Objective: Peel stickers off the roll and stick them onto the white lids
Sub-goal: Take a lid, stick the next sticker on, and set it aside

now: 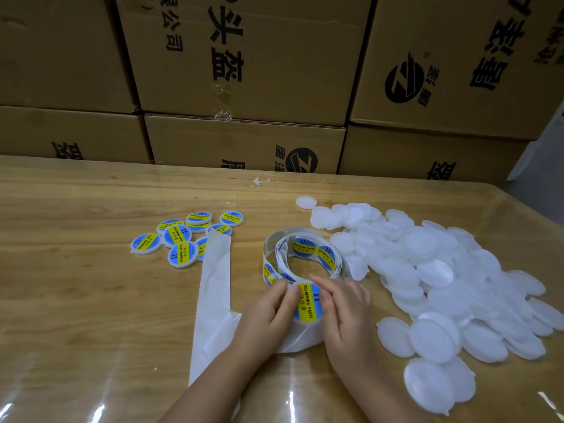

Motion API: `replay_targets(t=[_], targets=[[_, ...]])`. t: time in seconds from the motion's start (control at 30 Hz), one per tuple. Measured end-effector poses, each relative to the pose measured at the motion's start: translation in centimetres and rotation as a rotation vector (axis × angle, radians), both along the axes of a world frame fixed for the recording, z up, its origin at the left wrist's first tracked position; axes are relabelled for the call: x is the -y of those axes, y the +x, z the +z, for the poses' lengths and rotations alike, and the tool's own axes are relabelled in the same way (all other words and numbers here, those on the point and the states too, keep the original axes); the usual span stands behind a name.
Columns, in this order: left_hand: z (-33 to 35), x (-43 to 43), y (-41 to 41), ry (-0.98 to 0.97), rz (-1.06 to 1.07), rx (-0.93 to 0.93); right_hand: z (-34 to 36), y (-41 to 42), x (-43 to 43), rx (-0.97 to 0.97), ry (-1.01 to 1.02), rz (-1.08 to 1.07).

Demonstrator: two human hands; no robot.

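Head camera is showing one blue-and-yellow sticker (308,300) reading "SOLDERING PASTE" lying on one white lid (306,321), near the front middle of the table (76,285). Two hands are working on it. The left hand (268,312) is pressing its thumb on the sticker's left edge with its fingers curled at the lid's side. The right hand (348,312) is gripping the lid's right edge between curled fingers and thumb. Just behind the hands, one loosely coiled sticker roll (305,248) is standing on edge, with at least four stickers facing out from its loops. One long strip of bare backing paper (213,288) is running from under the left wrist towards the far left. Beside the strip's far end, nine labelled lids (177,235) are lying in a loose cluster, one partly under the strip. To the right, a heap of plain white lids (442,285) is spreading out, too many and too overlapped for counting. Six cardboard boxes (244,56) are standing stacked behind the table in two rows of three.
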State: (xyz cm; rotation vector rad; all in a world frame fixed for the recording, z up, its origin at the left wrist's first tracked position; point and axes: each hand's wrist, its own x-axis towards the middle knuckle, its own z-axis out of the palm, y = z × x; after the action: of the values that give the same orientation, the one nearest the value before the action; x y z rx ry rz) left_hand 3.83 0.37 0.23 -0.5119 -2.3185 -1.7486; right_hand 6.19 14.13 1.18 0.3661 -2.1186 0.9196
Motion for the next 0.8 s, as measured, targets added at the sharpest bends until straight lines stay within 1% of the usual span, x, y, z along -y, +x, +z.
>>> replay_targets(t=[0.13, 0.17, 0.23, 0.37, 0.47, 0.6, 0.8], targets=[[-0.13, 0.05, -0.23, 0.018, 0.034, -0.003, 0.38, 0.1, -0.04, 0.127, -0.187, 0.035], [-0.05, 0.05, -0.27, 0.03, 0.038, -0.002, 0.41, 0.07, 0.03, 0.148, -0.208, 0.05], [0.01, -0.03, -0.26, 0.023, 0.027, -0.01, 0.42, 0.08, 0.11, 0.14, -0.183, 0.073], [-0.21, -0.07, -0.15, -0.078, 0.076, -0.049, 0.41, 0.06, 0.32, 0.12, -0.049, 0.08], [-0.22, -0.03, -0.29, -0.074, 0.092, -0.048, 0.23, -0.06, 0.48, 0.109, 0.061, 0.066], [-0.03, 0.07, -0.29, 0.026, 0.084, -0.032, 0.02, -0.05, 0.18, 0.07, 0.015, 0.064], [0.3, 0.13, 0.12, 0.017, 0.027, -0.016, -0.12, 0.07, -0.1, 0.098, -0.117, 0.06]])
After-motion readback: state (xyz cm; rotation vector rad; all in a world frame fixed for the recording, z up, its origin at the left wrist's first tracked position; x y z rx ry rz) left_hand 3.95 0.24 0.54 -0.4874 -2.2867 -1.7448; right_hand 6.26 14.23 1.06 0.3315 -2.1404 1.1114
